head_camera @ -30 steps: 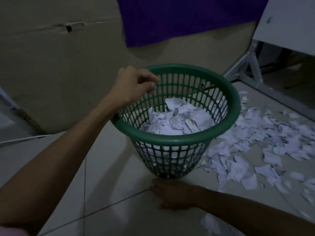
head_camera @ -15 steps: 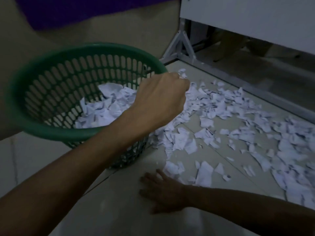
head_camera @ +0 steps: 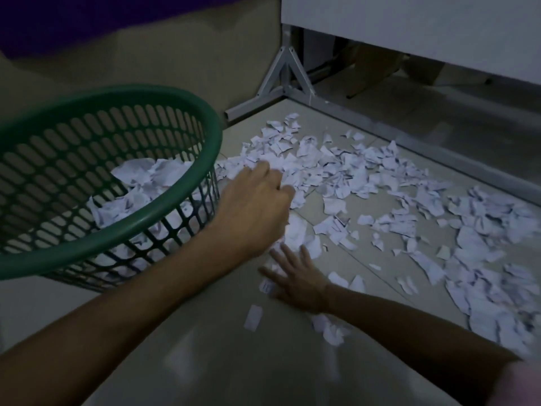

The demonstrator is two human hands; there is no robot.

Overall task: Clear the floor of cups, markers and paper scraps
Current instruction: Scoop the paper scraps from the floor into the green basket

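Torn white paper scraps [head_camera: 345,177] lie scattered over the tiled floor, from the centre out to the right edge. A green plastic mesh basket [head_camera: 117,235] stands at the left, partly filled with more scraps [head_camera: 137,177]. My left hand [head_camera: 257,212] reaches out just right of the basket, above the nearest scraps, fingers loosely curled downward and nothing visible in them. My right hand [head_camera: 295,276] lies flat on the floor with fingers spread, resting on a few scraps. No cups or markers show.
A grey metal frame leg [head_camera: 288,74] and its floor rail stand behind the scraps, under a white panel [head_camera: 409,30]. A beige wall [head_camera: 175,60] runs behind the basket. Bare tile [head_camera: 205,361] lies in front of me.
My left hand has moved from over the basket rightward and down toward the scraps on the floor. The view has swung right. My right hand has slid forward onto the scraps.
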